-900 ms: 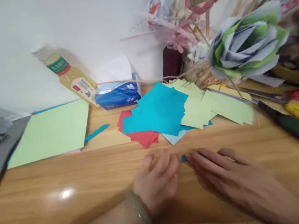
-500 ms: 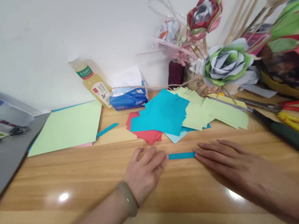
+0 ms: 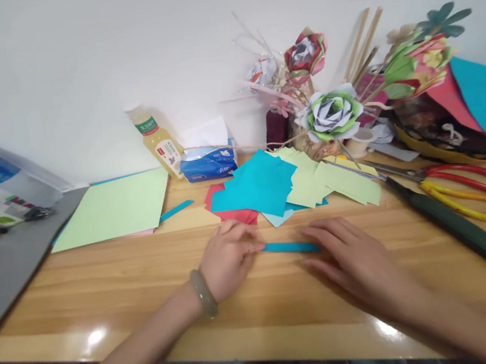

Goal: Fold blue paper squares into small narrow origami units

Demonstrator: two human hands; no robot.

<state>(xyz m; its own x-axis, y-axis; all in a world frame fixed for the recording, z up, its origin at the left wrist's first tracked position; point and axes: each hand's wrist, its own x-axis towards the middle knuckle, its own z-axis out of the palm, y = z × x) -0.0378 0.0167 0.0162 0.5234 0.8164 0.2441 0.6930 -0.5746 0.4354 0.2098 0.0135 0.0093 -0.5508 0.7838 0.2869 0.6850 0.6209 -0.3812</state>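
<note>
A narrow blue paper strip (image 3: 289, 248) lies across the wooden table in front of me. My left hand (image 3: 231, 257) pinches its left end between thumb and fingers; a bracelet circles that wrist. Around the strip's right end is my right hand (image 3: 351, 257), its thumb and fingers spread apart; whether they touch the strip I cannot tell. Just beyond the hands, overlapping cut sheets are piled: blue paper (image 3: 255, 186), red paper (image 3: 234, 215) and pale green paper (image 3: 300, 180). A second blue strip (image 3: 177, 210) rests farther left.
Large green sheets (image 3: 111, 209) lie at the left. Behind stand a drink bottle (image 3: 160, 146) and a tissue pack (image 3: 207, 163). Paper flowers (image 3: 331, 114) rise at the back right. Scissors (image 3: 468, 180) and a dark green-handled tool (image 3: 468, 235) lie at the right.
The hands have drawn apart, exposing most of the strip between them. My right hand has gone from fingers flat and together to thumb and fingers spread. The camera view has shifted.
</note>
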